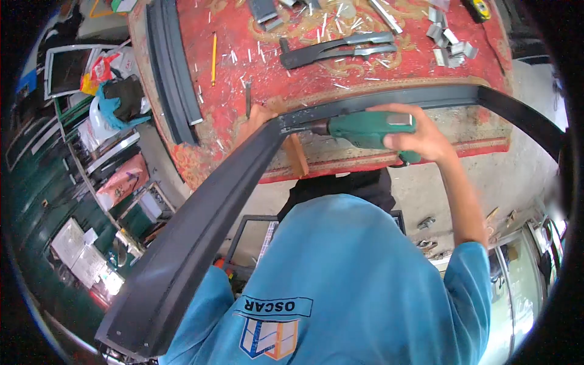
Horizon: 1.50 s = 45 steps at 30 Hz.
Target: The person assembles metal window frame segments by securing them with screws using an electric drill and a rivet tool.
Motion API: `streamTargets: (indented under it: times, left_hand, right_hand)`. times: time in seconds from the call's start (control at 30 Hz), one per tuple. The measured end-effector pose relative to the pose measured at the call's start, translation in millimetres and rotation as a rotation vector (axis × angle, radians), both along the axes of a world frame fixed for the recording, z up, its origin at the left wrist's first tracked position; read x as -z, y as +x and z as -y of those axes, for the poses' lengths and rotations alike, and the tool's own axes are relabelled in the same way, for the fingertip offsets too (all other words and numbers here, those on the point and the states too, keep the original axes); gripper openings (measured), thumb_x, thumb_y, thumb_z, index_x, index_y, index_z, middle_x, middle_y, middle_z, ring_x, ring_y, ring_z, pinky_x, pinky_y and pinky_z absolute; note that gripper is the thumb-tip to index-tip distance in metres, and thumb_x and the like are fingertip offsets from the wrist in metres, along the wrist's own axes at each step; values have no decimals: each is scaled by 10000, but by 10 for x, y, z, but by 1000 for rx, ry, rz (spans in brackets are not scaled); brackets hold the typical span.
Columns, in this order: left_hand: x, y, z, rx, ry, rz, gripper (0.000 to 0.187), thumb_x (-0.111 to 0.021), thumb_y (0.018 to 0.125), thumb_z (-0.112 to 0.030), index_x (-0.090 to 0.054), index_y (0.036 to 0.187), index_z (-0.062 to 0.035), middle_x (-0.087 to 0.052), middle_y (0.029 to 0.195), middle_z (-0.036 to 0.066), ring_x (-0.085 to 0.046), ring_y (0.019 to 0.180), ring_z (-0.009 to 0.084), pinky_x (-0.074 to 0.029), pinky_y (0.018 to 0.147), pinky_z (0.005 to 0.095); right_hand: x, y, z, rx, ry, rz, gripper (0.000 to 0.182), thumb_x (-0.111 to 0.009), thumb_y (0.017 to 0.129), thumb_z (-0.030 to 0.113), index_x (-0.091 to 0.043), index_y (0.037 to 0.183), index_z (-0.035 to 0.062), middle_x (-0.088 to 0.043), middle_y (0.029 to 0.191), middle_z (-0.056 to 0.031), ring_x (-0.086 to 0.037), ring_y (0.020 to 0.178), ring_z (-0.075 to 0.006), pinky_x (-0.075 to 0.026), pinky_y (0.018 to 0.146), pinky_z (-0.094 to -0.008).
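Note:
My right hand is wrapped round a green power drill, which lies level and points left. The drill's tip is at the inside corner of a dark grey metal frame. One bar of this frame runs down toward me on the left; another goes right along the table's near edge and bends at a far corner. My left hand grips the frame at the corner by the drill tip, partly hidden behind the bar. Below that corner a wooden block sticks out over the table edge.
A red patterned cloth covers the table. On it lie a pencil, dark grey profiles, a pair of dark bars, small metal brackets, a tape measure and white scraps. Bags stand at left.

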State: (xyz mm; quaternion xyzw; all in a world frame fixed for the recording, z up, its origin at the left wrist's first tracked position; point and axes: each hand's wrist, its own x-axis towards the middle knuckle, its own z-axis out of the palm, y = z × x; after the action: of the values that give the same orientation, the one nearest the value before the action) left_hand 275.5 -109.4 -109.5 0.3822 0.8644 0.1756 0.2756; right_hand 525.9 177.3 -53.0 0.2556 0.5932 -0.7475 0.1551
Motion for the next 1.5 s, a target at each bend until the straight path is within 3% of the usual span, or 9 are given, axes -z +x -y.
streamTargets:
  times: [0.23, 0.4, 0.63, 0.7, 0.73, 0.8, 0.83, 1.03, 1.5]
  left_hand:
    - [102, -15, 59, 183, 452, -54, 430, -833, 698, -370, -654, 937, -61, -607, 868, 160, -645, 813, 359, -518, 704, 427]
    - [112, 10, 121, 187, 433, -43, 461, -839, 709, -247, -569, 1029, -54, -584, 863, 143, -624, 779, 336, -509, 709, 410]
    - [5, 21, 123, 214, 406, 5, 505, -840, 715, -229, -514, 1064, -65, -611, 869, 133, -637, 782, 311, -519, 713, 389]
    - [-224, 95, 68, 41, 201, 259, 509, -794, 723, -109, -513, 1132, 5, -490, 1013, 144, -545, 938, 282, -461, 831, 365]
    - [-226, 105, 76, 38, 207, 254, 509, -794, 723, -109, -513, 1132, 5, -490, 1013, 144, -545, 938, 282, -461, 831, 365]
    - [-164, 95, 90, 106, 273, 159, 507, -799, 708, -108, -526, 1123, -5, -503, 1036, 162, -537, 979, 310, -452, 874, 388]
    - [-109, 78, 110, 85, 276, 140, 507, -799, 708, -108, -526, 1123, -5, -503, 1036, 162, -537, 979, 310, -452, 874, 388]
    - [181, 44, 218, 181, 519, 40, 534, -819, 683, -126, -538, 1126, -23, -540, 1050, 180, -542, 988, 367, -457, 881, 425]
    - [367, 80, 559, 23, 506, 5, 684, -781, 674, -230, -524, 1293, -94, -507, 1265, 159, -472, 1200, 385, -395, 1035, 457]
  right_hand:
    - [-766, 1259, 229, 304, 259, 112, 758, -792, 700, 261, -534, 1368, 14, -618, 1259, -117, -562, 1178, -219, -408, 1038, -367]
    - [-676, 1690, 716, 839, 489, 176, 867, -759, 687, 147, -386, 1457, 4, -539, 1318, -144, -535, 1204, -244, -399, 1042, -367]
    - [-245, 1668, 861, 1201, 729, 206, 878, -726, 729, 117, -307, 1484, -37, -570, 1235, -167, -584, 1087, -241, -444, 970, -346]
    - [-180, 1486, 814, 1279, 735, 231, 887, -741, 729, 150, -306, 1474, -57, -520, 1318, -220, -541, 1184, -298, -415, 1020, -375]
    - [-36, 1460, 759, 1278, 737, 222, 887, -741, 729, 150, -306, 1474, -57, -520, 1318, -220, -541, 1184, -298, -415, 1020, -375]
    - [389, 1363, 625, 1152, 1247, 413, 916, -729, 701, 129, -280, 1474, -71, -466, 1323, -249, -516, 1196, -342, -424, 1022, -414]
    - [457, 1260, 547, 1192, 1189, 406, 943, -739, 689, 139, -267, 1479, -68, -404, 1350, -305, -452, 1246, -428, -389, 1061, -464]
    - [673, 872, 360, 1026, 1295, 607, 1015, -811, 683, 201, -244, 1483, -60, -370, 1370, -342, -408, 1264, -478, -351, 1089, -505]
    - [922, 1435, 303, 737, 1358, 327, 1004, -830, 720, 272, -267, 1482, -60, -350, 1460, -315, -325, 1360, -464, -292, 1138, -517]
